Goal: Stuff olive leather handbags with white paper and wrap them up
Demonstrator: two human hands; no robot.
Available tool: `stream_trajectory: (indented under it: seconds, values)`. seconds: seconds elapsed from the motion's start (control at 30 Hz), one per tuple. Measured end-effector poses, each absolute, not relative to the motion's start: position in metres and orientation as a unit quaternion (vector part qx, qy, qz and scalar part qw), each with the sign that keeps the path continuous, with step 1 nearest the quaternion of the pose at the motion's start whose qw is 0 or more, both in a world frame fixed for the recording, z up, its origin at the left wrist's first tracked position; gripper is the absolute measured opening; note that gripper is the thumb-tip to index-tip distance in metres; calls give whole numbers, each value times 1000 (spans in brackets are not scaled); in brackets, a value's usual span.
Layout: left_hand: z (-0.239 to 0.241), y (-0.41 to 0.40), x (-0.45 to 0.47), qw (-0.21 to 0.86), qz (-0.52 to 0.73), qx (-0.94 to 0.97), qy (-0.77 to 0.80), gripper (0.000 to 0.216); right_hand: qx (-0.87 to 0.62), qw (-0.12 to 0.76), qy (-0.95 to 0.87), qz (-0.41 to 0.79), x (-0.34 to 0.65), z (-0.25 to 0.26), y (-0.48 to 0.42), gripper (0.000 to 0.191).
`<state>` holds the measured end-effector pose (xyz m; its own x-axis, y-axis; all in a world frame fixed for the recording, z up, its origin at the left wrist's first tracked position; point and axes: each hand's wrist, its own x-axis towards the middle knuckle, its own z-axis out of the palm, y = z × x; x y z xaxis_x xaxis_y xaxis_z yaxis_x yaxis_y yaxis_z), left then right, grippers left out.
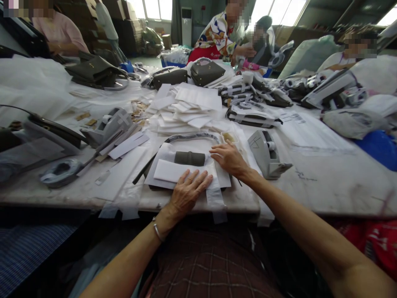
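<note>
A dark olive handbag lies in front of me under a white sheet (149,181), with its wrapped handle (192,136) arching away from me. Its olive strap tab (190,158) shows above a folded white foam pad (169,171). Flat on the pad's right part rests my left hand (190,191), fingers extended. My right hand (231,160) hovers over or touches the sheet's upper right corner, fingers apart and slightly bent; contact is unclear. Just beyond it sits a small tray with something yellow (228,137).
A grey tape dispenser (263,157) stands right of the bag, another tape dispenser (108,124) to the left. Behind the bag is a stack of white foam sheets (192,105). A wrapped tape roll (60,171) lies at left. More handbags (207,72) and several people are across the table.
</note>
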<state>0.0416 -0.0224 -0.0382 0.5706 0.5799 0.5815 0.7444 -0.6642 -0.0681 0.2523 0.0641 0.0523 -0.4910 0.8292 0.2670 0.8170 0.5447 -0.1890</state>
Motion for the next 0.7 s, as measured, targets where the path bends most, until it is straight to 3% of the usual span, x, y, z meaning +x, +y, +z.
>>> stream_trajectory:
  seconds: [0.1,0.23,0.37,0.5,0.7]
  values:
    - [-36,-23,41,145,-258,-877,-379,49,-404,290,-865,62,286,49,3,21]
    - [-31,-25,40,133,-236,-885,-379,51,-289,241,-922,87,313,17,-65,14]
    - [-31,-25,41,144,-217,-885,-386,51,-298,202,-933,-24,310,-29,-76,34]
    - [-30,-24,41,155,-210,-883,-390,51,-308,268,-911,-51,298,-46,-65,32]
    - [-29,-24,42,153,-205,-882,-396,51,-259,363,-894,49,289,-36,-70,29]
